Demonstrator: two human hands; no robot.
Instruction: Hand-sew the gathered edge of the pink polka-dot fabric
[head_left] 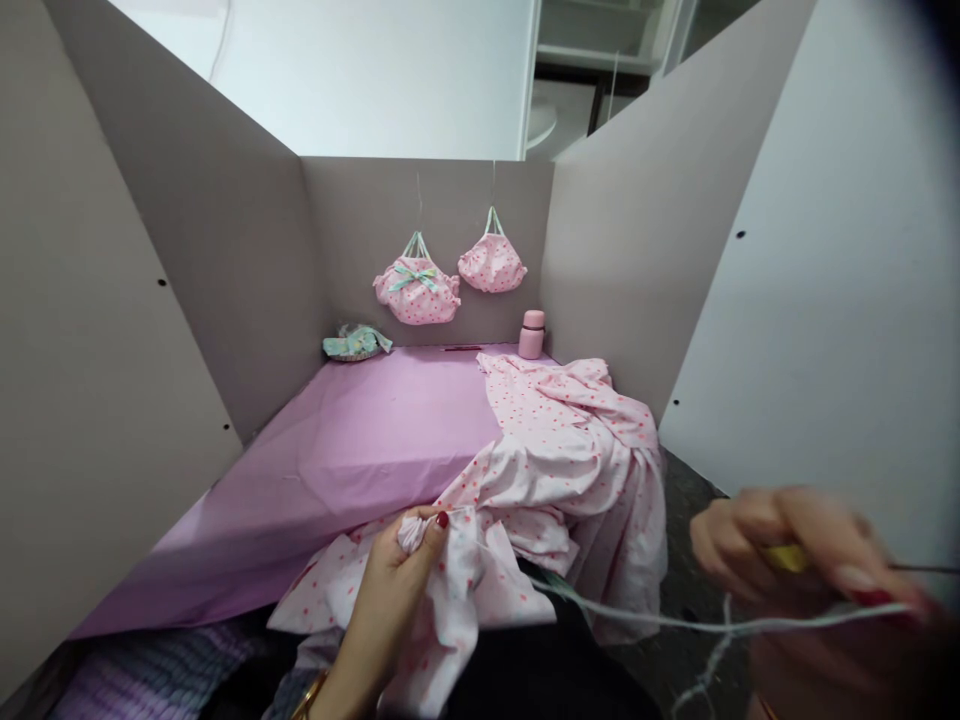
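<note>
thread drawn from the dotted fabric

the head view looks down into a partitioned workspace. the left hand (405,560) is closed, pinching a gathered bit of the pink dotted fabric (525,590) between thumb and fingers. that fabric lies over the near edge and right side of the purple-covered surface (397,410) and drapes down to the lap.

the right hand, (795,545) blurred and off to the right, has its fingers curled in, holding the white thread (637,618), which stretches across from the fabric (a thin dark sliver beside those fingers is too blurred to name).

at the back, two gathered dotted pieces (418,298) hang against the grey partition (352,220). a pink bottle (532,340) stands upright at the back right; a green patterned cloth (357,343) sits at the back left.
</note>
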